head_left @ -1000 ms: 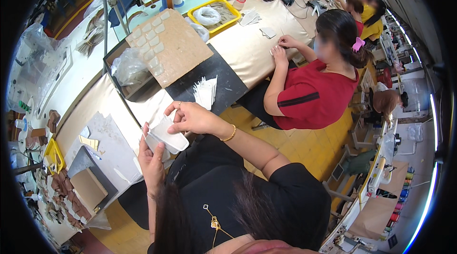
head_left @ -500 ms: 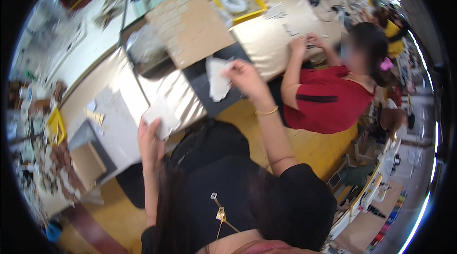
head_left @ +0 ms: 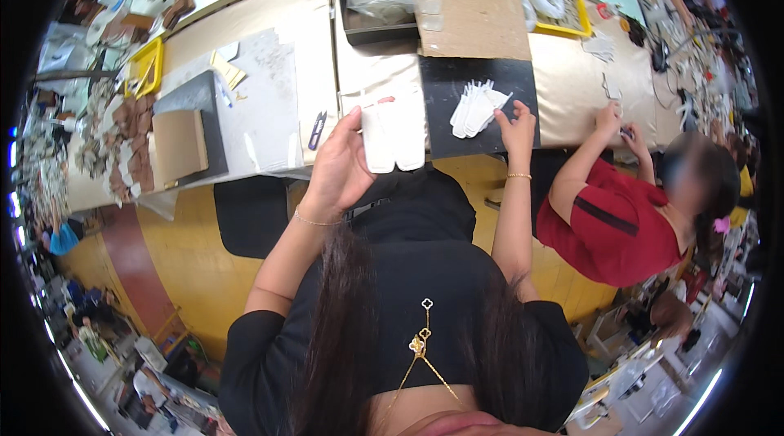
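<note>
My left hand (head_left: pixel 336 165) is raised over the table's front edge, its fingers closed on flat white cut pieces (head_left: pixel 394 140) with rounded lower ends and a small red mark near the top. Farther right, a fanned pile of similar white pieces (head_left: pixel 474 111) lies on a black board (head_left: pixel 441 81). At the pile's right edge, my right hand (head_left: pixel 516 132) has thumb and fingertips around a corner of the white pieces. The exact fingertip contact is small and partly hidden.
A tan board (head_left: pixel 469 20) with rows of pale pieces lies behind the black one, beside a dark box (head_left: pixel 380 32) holding plastic. A purple-handled tool (head_left: pixel 317 132) is left of my left hand. At right, a person in red (head_left: pixel 616 207) works close by.
My right hand has lowered its white pieces from mid-air onto the black board, where they lie fanned out. My left hand still holds white pieces. The head view has turned and shifted.
</note>
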Motion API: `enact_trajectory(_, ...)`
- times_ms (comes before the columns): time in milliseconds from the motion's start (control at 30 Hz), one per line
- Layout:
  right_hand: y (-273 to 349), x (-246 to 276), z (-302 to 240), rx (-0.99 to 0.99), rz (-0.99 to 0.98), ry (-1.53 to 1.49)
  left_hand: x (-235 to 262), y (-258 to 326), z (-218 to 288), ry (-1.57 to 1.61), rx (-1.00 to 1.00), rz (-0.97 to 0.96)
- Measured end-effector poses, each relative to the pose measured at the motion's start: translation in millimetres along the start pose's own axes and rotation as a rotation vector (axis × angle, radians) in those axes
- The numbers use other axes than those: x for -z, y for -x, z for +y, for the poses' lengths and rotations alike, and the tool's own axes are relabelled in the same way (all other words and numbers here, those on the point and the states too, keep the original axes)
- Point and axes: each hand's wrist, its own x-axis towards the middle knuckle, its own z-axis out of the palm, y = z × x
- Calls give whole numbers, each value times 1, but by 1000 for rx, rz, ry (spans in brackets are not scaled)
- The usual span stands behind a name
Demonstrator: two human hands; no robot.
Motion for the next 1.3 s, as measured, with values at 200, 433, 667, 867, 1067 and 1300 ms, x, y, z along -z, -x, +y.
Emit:
enact_trajectory(200, 28, 38, -82, 253, -391, -545, -15, 9, 4, 25, 5, 15)
enact_trajectory(433, 80, 73, -159, 289, -751, -756, -23, 19, 3, 1, -35, 35)
enact_trajectory(667, 99, 78, -173, 296, -844, -728, -20, 28, 3, -2, -31, 4)
enact_trajectory(867, 104, 76, -175, 284, -883, -817, -23, 30, 0, -24, -49, -3)
enact_trajectory(1067, 104, 78, -174, 248, -889, -856, -24, 33, 1, -46, -36, -35)
enact_trajectory(1300, 111, 80, -175, 283, -828, -854, -25, 35, -2, -103, -66, 0)
